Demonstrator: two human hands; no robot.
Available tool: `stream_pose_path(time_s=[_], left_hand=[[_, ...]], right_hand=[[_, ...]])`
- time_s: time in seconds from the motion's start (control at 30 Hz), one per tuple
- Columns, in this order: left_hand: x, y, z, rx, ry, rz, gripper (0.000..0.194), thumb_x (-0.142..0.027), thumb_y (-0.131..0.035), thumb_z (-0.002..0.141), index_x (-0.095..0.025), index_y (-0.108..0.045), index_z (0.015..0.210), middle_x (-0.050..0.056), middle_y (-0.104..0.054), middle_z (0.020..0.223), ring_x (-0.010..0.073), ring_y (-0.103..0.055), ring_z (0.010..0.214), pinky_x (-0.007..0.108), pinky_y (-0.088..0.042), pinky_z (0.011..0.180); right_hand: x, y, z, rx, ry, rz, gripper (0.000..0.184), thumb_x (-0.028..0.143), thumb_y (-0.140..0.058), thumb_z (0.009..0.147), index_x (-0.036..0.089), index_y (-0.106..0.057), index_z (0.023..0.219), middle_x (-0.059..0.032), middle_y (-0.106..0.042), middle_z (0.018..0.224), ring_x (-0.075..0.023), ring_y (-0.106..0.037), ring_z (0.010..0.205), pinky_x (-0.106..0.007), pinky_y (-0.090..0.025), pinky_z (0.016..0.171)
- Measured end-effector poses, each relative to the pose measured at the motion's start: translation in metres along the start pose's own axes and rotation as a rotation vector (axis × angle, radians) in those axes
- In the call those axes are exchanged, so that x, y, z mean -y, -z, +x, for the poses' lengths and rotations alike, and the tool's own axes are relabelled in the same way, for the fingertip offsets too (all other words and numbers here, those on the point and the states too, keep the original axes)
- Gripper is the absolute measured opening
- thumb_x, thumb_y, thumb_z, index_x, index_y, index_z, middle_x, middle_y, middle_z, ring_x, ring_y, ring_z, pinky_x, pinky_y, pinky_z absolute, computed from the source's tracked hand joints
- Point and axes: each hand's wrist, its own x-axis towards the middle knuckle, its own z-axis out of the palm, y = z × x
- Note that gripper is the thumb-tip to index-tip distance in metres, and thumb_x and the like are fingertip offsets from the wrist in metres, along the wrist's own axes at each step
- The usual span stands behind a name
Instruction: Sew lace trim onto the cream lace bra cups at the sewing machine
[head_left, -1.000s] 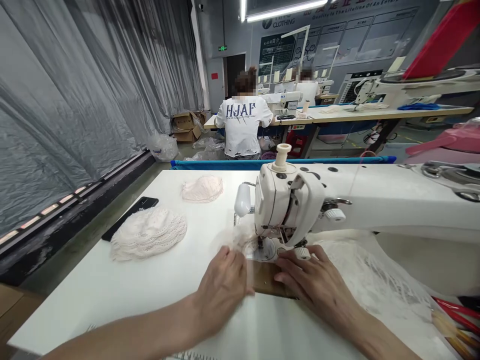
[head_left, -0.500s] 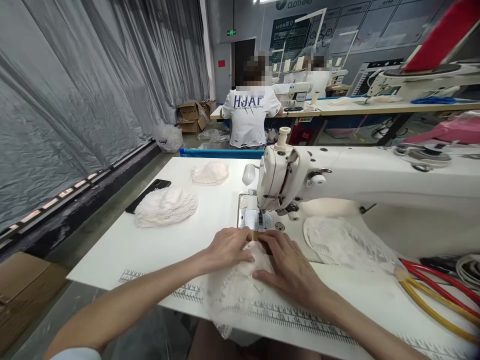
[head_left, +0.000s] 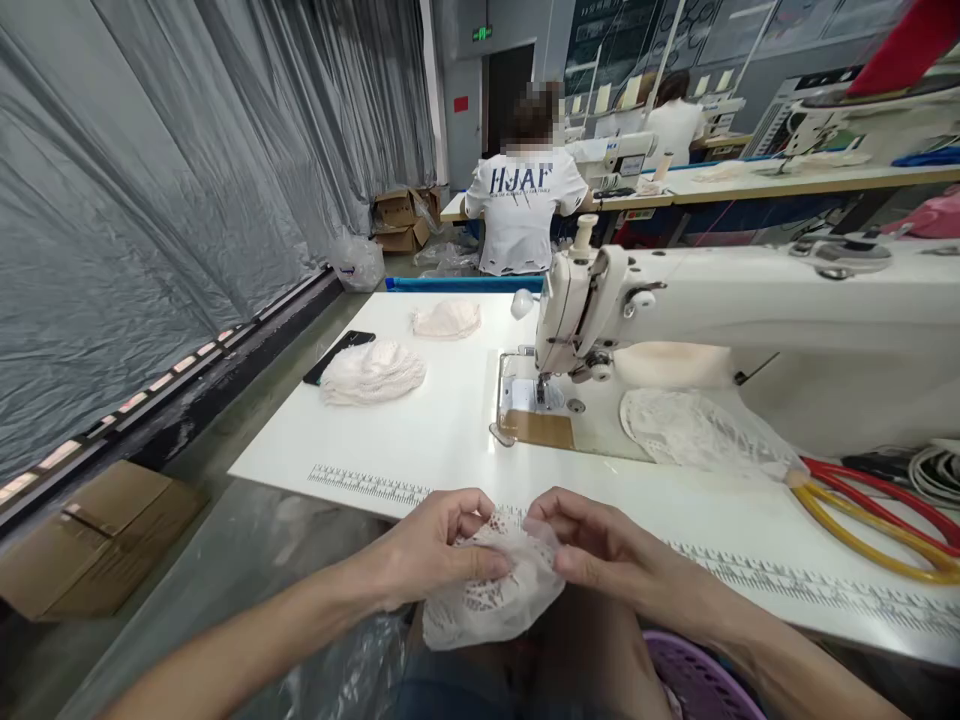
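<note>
A piece of white lace fabric (head_left: 499, 590) hangs between my hands, just off the table's front edge and over my lap. My left hand (head_left: 450, 545) pinches its left side, thumb on top and fingers curled. At the upper right edge of the lace, my right hand (head_left: 600, 550) grips it between thumb and fingers. Beyond them stands a white sewing machine (head_left: 577, 310), its presser foot (head_left: 541, 388) over the metal plate with no cloth visible under it. Another white lace piece (head_left: 682, 430) lies beneath the machine's arm.
A stack of white lace pieces (head_left: 373, 373) overlaps a black phone (head_left: 319, 372) at left, with a pale piece (head_left: 448, 319) behind. Red and yellow-handled scissors (head_left: 862, 515) lie at right. A purple basket (head_left: 701, 675) is below the table. A co-worker (head_left: 523, 210) sits ahead.
Both hands have drawn the lace back from the machine's needle area to the table's front edge and lifted it. The camera view has shifted, and the brown patch before the plate is now uncovered.
</note>
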Motion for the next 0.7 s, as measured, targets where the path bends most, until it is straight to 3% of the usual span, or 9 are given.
stream_pose_path(time_s=[0.07, 0.2, 0.33, 0.57, 0.7], left_hand=[[0.013, -0.005, -0.006, 0.021, 0.003, -0.001, 0.030, -0.029, -0.073, 0.069, -0.013, -0.052, 0.083, 0.001, -0.061, 0.069, 0.0092, -0.053, 0.059, 0.021, -0.040, 0.057], [0.033, -0.009, -0.015, 0.080, 0.028, 0.078, 0.027, -0.026, -0.073, 0.068, -0.013, -0.053, 0.081, 0.001, -0.060, 0.073, 0.0098, -0.053, 0.065, 0.022, -0.042, 0.061], [0.052, -0.016, -0.020, 0.038, 0.058, 0.124, 0.029, -0.030, -0.074, 0.066, -0.013, -0.054, 0.079, -0.001, -0.056, 0.067, 0.0090, -0.050, 0.060, 0.020, -0.039, 0.055], [0.074, -0.027, -0.025, 0.008, 0.005, 0.219, 0.029, -0.031, -0.071, 0.069, -0.014, -0.058, 0.090, 0.002, -0.065, 0.075, 0.0138, -0.058, 0.069, 0.022, -0.043, 0.062], [0.073, -0.027, -0.029, 0.027, -0.007, 0.353, 0.053, -0.033, -0.076, 0.063, -0.017, -0.056, 0.109, 0.005, -0.069, 0.094, 0.0190, -0.061, 0.083, 0.025, -0.043, 0.072]], right_hand=[[-0.007, -0.012, -0.009, -0.006, -0.054, -0.042, 0.030, 0.041, -0.064, 0.079, 0.017, -0.054, 0.094, -0.0008, -0.052, 0.080, -0.0135, -0.045, 0.073, -0.025, -0.035, 0.064], [-0.022, -0.027, -0.025, -0.025, -0.195, -0.079, 0.026, 0.039, -0.064, 0.079, 0.015, -0.056, 0.075, 0.0036, -0.043, 0.063, -0.0093, -0.036, 0.059, -0.022, -0.027, 0.053], [-0.037, -0.035, -0.037, -0.016, -0.239, -0.086, 0.025, 0.037, -0.067, 0.076, 0.015, -0.055, 0.070, 0.0053, -0.039, 0.059, -0.0080, -0.030, 0.055, -0.022, -0.021, 0.050], [-0.068, -0.049, -0.044, -0.129, -0.233, -0.087, 0.032, 0.046, -0.062, 0.078, 0.014, -0.059, 0.074, 0.0017, -0.049, 0.066, -0.0109, -0.040, 0.062, -0.022, -0.030, 0.055], [-0.081, -0.051, -0.043, -0.180, -0.216, -0.150, 0.037, 0.051, -0.057, 0.080, 0.015, -0.056, 0.071, 0.0015, -0.049, 0.066, -0.0114, -0.042, 0.062, -0.022, -0.033, 0.056]])
